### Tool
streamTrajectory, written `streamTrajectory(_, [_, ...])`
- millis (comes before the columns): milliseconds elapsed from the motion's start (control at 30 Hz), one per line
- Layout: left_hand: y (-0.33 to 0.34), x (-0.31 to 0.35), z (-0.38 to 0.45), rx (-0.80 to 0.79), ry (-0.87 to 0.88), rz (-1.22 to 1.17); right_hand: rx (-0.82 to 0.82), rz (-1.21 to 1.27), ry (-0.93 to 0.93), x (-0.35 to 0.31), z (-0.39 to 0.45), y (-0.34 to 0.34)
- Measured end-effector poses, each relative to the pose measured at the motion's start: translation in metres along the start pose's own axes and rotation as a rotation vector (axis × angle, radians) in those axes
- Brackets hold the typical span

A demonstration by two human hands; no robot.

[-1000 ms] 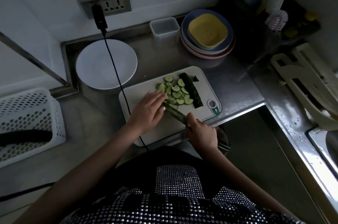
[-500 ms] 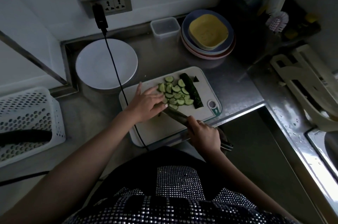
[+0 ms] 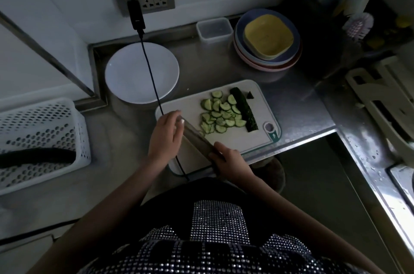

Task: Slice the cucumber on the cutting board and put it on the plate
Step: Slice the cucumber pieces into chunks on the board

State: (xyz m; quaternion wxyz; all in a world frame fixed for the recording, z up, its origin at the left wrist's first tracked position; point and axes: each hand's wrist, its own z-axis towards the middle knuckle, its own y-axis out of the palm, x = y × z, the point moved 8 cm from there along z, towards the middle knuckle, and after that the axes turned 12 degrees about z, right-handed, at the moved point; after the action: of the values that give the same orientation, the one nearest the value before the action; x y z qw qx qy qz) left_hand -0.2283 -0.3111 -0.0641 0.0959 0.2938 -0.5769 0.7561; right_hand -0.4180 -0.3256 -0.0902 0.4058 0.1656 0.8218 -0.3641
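Green slices (image 3: pixel 220 114) lie uncovered: left hand (image 3: pixel 164 137) has slid off them to the knife (image 3: pixel 196 133), fingers straight; right hand (image 3: pixel 226 158) grips its handle, likely ready to scoop.

Both forearms reached forward from the bottom of the view, bare to the elbows. The left hand (image 3: pixel 164 136) lay palm down with its back toward the camera. Its fingers (image 3: pixel 177 117) were straight and close together, and they pointed away from the body, beside the knife (image 3: pixel 197 137). The right hand (image 3: pixel 228 160) was nearer to the body and gripped the knife handle. Its fingers were curled around the handle, and the thumb lay along the top. The two hands were near each other but did not touch.
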Motion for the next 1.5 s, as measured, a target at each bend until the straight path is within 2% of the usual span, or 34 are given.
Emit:
streamTrajectory(200, [0.006,0.009,0.0,-0.063,0.108,0.133,0.234,-0.016,0.122,0.019,0.015,-0.055])
streamTrajectory(333, [0.023,0.008,-0.002,-0.187,0.137,0.187,0.226,-0.13,0.15,0.018,0.02,-0.065])
streamTrajectory(533, [0.04,-0.011,-0.018,-0.34,0.23,0.35,0.261,-0.169,0.156,0.017,0.018,-0.064])
streamTrajectory(600, [0.037,-0.023,-0.023,-0.333,0.223,0.394,0.266,-0.186,0.15,0.015,0.017,-0.064])
streamTrajectory(733, [0.017,-0.042,-0.028,-0.22,0.165,0.472,0.284,-0.145,0.113,0.008,0.014,-0.061])
streamTrajectory(867, [-0.001,-0.051,-0.033,-0.165,0.299,0.628,0.257,-0.066,0.075,0.0,0.013,-0.053])
streamTrajectory(1033, [-0.018,-0.072,-0.02,-0.208,0.359,0.8,0.136,-0.061,0.079,-0.008,0.02,-0.036])
streamTrajectory(1133, [-0.028,-0.085,-0.016,-0.242,0.347,0.865,0.206,-0.067,0.145,0.002,0.021,-0.053])
streamTrajectory(1200, [-0.032,-0.096,-0.017,-0.273,0.348,0.875,0.25,-0.082,0.165,0.006,0.02,-0.066])
streamTrajectory(1300, [-0.039,-0.098,-0.016,-0.238,0.352,0.853,0.253,-0.107,0.143,0.0,0.019,-0.066])
streamTrajectory(1500, [-0.022,-0.091,-0.005,-0.214,0.176,0.624,0.196,-0.092,0.094,-0.016,0.017,-0.04])
